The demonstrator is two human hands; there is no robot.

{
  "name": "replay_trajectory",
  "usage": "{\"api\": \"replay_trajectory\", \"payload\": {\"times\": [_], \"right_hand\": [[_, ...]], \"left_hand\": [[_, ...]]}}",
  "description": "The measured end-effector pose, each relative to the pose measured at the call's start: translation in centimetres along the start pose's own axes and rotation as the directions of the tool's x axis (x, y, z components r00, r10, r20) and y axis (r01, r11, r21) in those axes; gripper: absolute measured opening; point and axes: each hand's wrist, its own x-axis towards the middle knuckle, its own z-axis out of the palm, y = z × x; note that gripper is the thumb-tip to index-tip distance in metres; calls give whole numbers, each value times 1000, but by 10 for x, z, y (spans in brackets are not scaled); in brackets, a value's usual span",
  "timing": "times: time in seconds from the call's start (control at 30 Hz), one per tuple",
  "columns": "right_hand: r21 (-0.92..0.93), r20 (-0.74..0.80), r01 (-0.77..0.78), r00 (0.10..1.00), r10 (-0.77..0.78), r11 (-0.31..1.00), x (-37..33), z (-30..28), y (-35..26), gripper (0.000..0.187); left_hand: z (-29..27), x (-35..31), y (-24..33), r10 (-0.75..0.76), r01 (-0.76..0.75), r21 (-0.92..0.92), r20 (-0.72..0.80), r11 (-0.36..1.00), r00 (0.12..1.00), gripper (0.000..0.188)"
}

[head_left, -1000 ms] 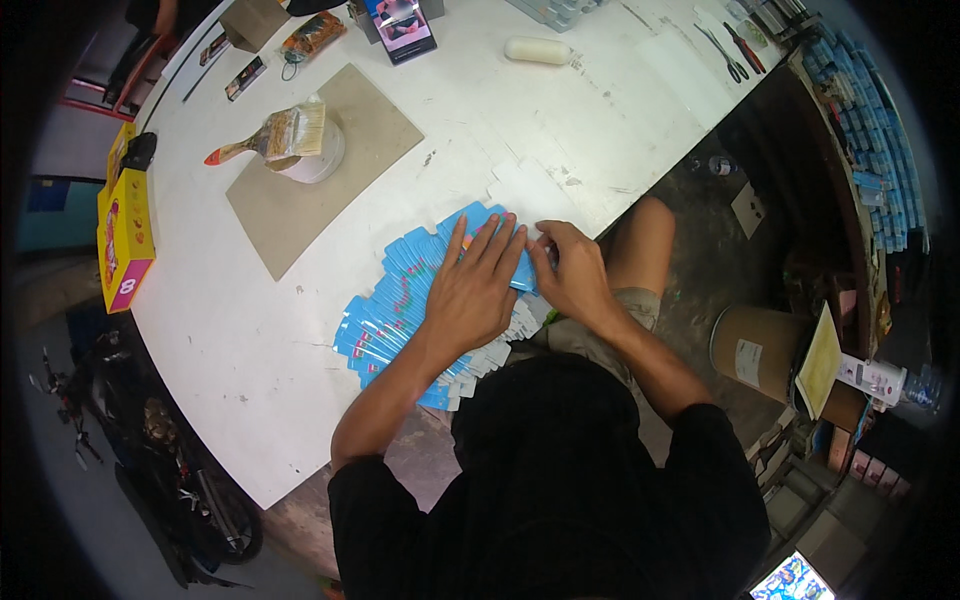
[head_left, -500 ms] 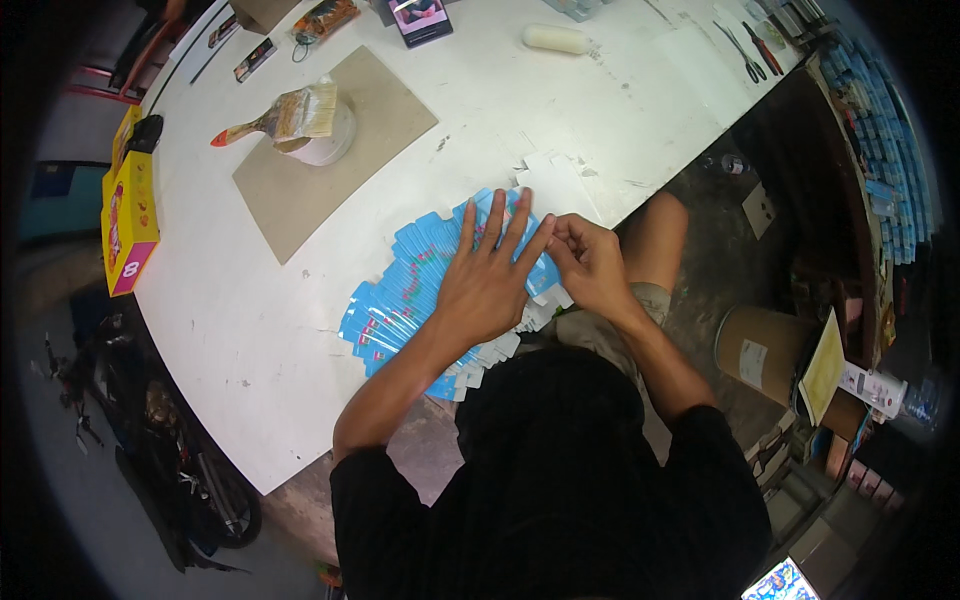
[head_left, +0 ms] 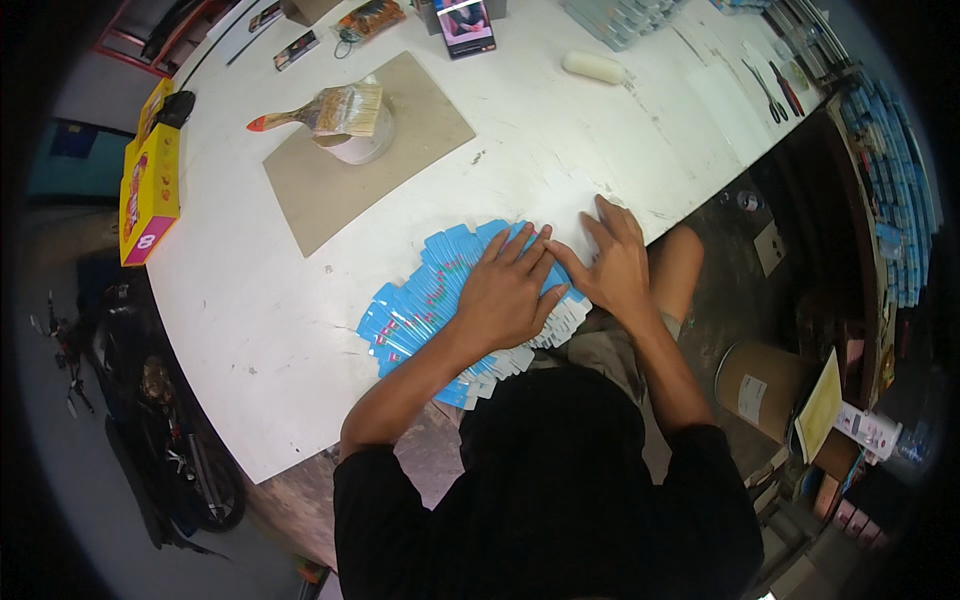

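Flat blue cartons (head_left: pixel 420 300) with small coloured prints lie overlapped in a fan along the near side of the white table (head_left: pixel 250 340). Their pale flaps (head_left: pixel 512 362) stick out along the fan's edge closest to me. My left hand (head_left: pixel 503 297) lies palm down on the fan's right half, its fingers stretched out and the thumb pointing right. My right hand (head_left: pixel 615 262) is at the fan's right end, with fingers extended and the thumb near the left fingertips. I see nothing held in it; its palm side is hidden.
Left of centre, a paintbrush (head_left: pixel 350 108) rests across a white tub (head_left: pixel 365 150) on a grey-brown board (head_left: pixel 300 195). Farther back are a phone (head_left: pixel 467 30), a white cylinder (head_left: pixel 594 67) and stacked blue cartons (head_left: pixel 630 22). Scissors (head_left: pixel 772 97) lie far right; a yellow box (head_left: pixel 150 195) stands left.
My right hand has opened from a pinch beside the left hand. My left fingers have drawn closer together. White blanks beyond the fan's right end no longer show there. The whole view has shifted.
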Motion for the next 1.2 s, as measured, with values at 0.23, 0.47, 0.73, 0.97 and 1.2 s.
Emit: {"api": "replay_trajectory", "payload": {"times": [0.23,0.47,0.73,0.97,1.2], "right_hand": [[-56,-39,40,998,-42,998,4,-4,59,56],[122,69,15,997,-23,992,16,1,29,45],[-82,-13,80,997,-81,993,19,6,20,42],[230,658,-391,737,154,891,24,-31,-31,17],[846,200,-226,974,105,483,27,25,-52,54]], "left_hand": [[-3,-2,1,0,0,-11,-32,1000,999,56],[-5,-1,1,-6,6,-12,20,1000,1000,54],[-3,0,3,-21,21,-13,15,1000,1000,60],[-5,-3,1,47,-53,116,54,992,997,77],[-16,0,-5,17,-9,-74,114,997,993,95]]}}
